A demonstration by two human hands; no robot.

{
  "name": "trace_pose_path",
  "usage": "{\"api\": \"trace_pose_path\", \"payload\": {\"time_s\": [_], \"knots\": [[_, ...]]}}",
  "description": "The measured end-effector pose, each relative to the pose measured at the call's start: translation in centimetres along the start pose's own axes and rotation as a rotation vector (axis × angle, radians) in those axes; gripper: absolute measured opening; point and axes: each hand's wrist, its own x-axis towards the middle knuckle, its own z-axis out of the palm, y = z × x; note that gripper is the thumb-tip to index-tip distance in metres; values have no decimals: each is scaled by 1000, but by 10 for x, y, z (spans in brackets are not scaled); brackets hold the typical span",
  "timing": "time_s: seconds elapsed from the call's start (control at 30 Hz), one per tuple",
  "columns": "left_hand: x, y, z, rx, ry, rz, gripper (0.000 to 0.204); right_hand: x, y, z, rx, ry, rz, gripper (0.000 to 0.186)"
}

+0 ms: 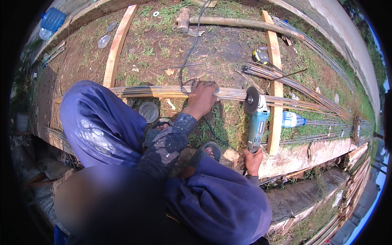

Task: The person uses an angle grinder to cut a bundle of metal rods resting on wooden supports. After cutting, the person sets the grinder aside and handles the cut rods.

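My left hand [201,99] grips a bundle of long, thin, rust-streaked steel rods [147,92] lying crosswise in front of me, its fingers over the top. My right hand [253,160] is closed round the rear end of a teal angle grinder [257,122], held upright in the view. Its dark cutting disc [251,100] is at the rods, right of my left hand; whether it touches them I cannot tell. A wooden plank [272,61] runs under the rods just right of the grinder, and a black cord [181,73] loops near my left hand.
A sledgehammer [241,24] lies at the back, a tape measure [260,56] below it. Another plank [120,41] is at left. More rods [310,98], a water bottle [292,119] and a concrete ledge [304,159] are at right. My knees and sandalled feet are below.
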Motion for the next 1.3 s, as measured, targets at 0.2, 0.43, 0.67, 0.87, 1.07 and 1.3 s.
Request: {"api": "trace_pose_path", "payload": {"time_s": [0.2,0.43,0.67,0.87,1.07,1.3], "knots": [[1,-4,6,-2,32,24,51,-2,4,0,13,-3,-34,34],[0,-4,6,-2,54,45,51,-2,11,2,54,26,-87,32],[-2,-8,9,14,87,59,51,-7,-3,2,75,1,-48,30],[1,-3,6,26,57,33,50,-2,0,3,57,11,-58,30],[1,-10,12,21,105,57,49,-3,9,3,23,17,-57,30],[3,-2,2,13,-31,-3,48,-5,5,4,82,7,-17,29]]}}
